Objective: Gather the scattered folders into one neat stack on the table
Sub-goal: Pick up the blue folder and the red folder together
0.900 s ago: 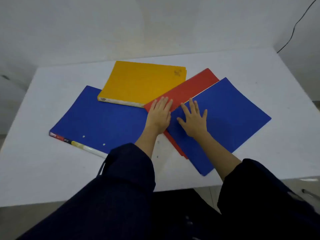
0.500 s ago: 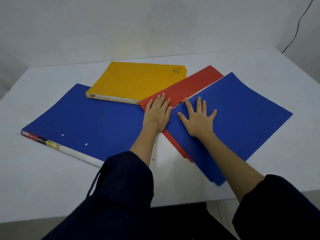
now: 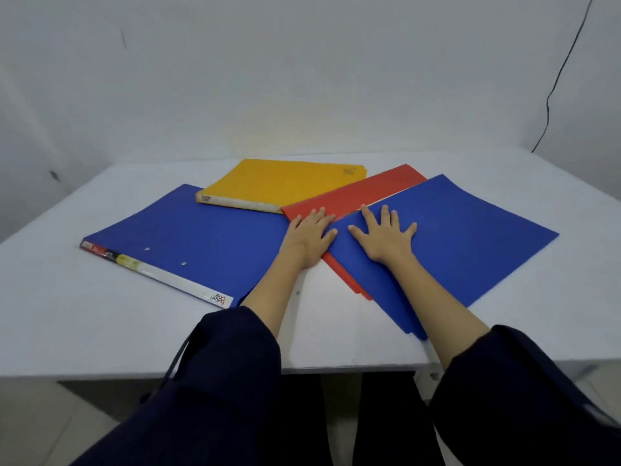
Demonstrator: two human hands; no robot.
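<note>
Several folders lie fanned out on the white table [image 3: 84,314]. A large blue folder [image 3: 198,237] with a white spine is at the left. Overlapping its far edge is a yellow folder [image 3: 285,183]. A red folder [image 3: 356,196] runs diagonally, mostly covered by a second blue folder [image 3: 463,240] at the right. My left hand [image 3: 311,235] lies flat where the left blue folder and the red one meet. My right hand [image 3: 384,235] is spread flat on the right blue folder. Neither hand grips anything.
The table's front edge [image 3: 235,371] runs just beyond my dark sleeves. A white wall stands behind the table, and a thin black cable [image 3: 554,89] hangs down it at the right.
The view has tilted upward, so more wall shows. Both hands stay flat on the same folders; the folders keep their places.
</note>
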